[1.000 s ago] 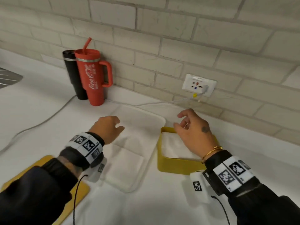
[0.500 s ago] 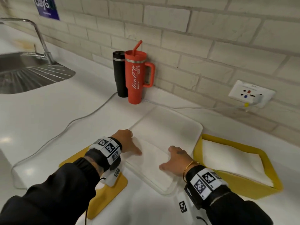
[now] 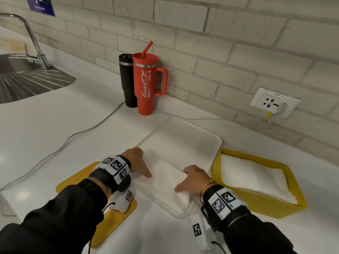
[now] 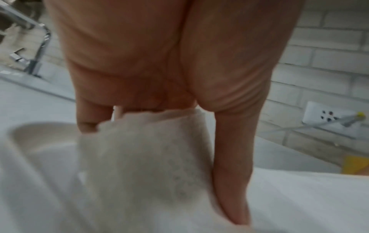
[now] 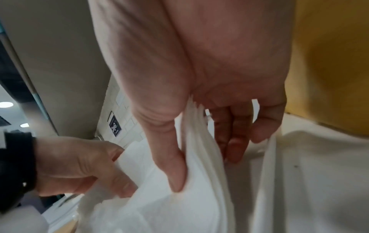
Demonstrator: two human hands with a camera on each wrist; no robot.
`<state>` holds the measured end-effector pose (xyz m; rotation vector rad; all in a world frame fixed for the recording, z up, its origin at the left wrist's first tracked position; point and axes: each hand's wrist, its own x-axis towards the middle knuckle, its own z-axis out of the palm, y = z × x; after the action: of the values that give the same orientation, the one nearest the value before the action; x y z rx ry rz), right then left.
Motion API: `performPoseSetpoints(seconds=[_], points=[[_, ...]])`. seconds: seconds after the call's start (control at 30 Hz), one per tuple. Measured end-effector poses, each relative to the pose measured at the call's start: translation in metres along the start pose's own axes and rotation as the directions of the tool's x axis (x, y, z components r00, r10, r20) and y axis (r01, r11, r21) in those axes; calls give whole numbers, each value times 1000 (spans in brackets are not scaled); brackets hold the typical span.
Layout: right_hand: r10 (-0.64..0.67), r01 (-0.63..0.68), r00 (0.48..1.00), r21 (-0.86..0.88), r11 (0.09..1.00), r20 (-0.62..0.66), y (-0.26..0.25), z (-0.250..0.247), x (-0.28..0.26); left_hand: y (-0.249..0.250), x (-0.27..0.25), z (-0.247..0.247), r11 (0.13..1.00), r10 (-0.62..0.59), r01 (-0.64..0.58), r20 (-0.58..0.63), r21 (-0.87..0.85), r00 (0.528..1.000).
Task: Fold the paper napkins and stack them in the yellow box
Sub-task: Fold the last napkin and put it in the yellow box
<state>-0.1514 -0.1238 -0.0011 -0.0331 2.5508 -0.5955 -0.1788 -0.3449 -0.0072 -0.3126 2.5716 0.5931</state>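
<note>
Head view: left hand (image 3: 136, 162) and right hand (image 3: 192, 180) each pinch the thin white paper napkin (image 3: 165, 173) on the white plastic tray (image 3: 211, 142); pick-up step, folding likely next, then the yellow plastic box (image 3: 275, 209).

We stand in a kitchen: a white worktop (image 3: 55, 129) runs along a pale brick-tiled wall (image 3: 229, 43), with a steel sink (image 3: 22, 79) and tap (image 3: 31, 37) at ten o'clock.

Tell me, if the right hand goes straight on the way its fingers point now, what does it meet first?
The right hand points away from the person along the white plastic tray, pinching the white paper napkin. It would probably cross the bare tray floor and meet the tray's far rim first; depth is unclear.
</note>
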Motion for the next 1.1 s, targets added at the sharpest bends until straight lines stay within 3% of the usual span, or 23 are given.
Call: performPoseSetpoints(seconds=[0.2,0.27,0.33,0.4,0.47,0.53,0.63,0.83,0.97,1.03,1.1], points=[[-115,195,965,353,915,-234,2,-19,-28,-1,-19,-21,942,114,-108,-1,-318,994],[-114,264,938,456,850,-328,13,-34,-38,7,-32,-27,832,172,-152,-11,-533,985],[-76,333,889,523,785,-452,29,-51,-50,25,-44,-31,642,228,-176,-34,-746,973],[1,369,834,559,743,-551,52,-71,-61,53,-53,-34,484,268,-197,-70,-852,961],[94,350,794,577,738,-601,81,-89,-70,86,-61,-32,433,303,-242,-113,-868,946],[176,290,754,561,775,-633,111,-105,-76,120,-66,-20,465,331,-304,-155,-831,931],[254,166,726,522,837,-639,146,-121,-86,165,-61,11,614,373,-418,-220,-670,901],[257,-11,773,393,919,-580,183,-115,-81,208,-56,55,806,454,-524,-281,-275,845],[168,-67,805,194,979,-569,185,-105,-72,212,-53,69,833,532,-553,-284,8,798],[125,-158,806,-7,987,-578,186,-101,-68,209,-51,72,812,584,-529,-315,246,748],[83,-229,777,-157,961,-624,190,-100,-69,204,-51,75,724,678,-525,-319,448,662]])
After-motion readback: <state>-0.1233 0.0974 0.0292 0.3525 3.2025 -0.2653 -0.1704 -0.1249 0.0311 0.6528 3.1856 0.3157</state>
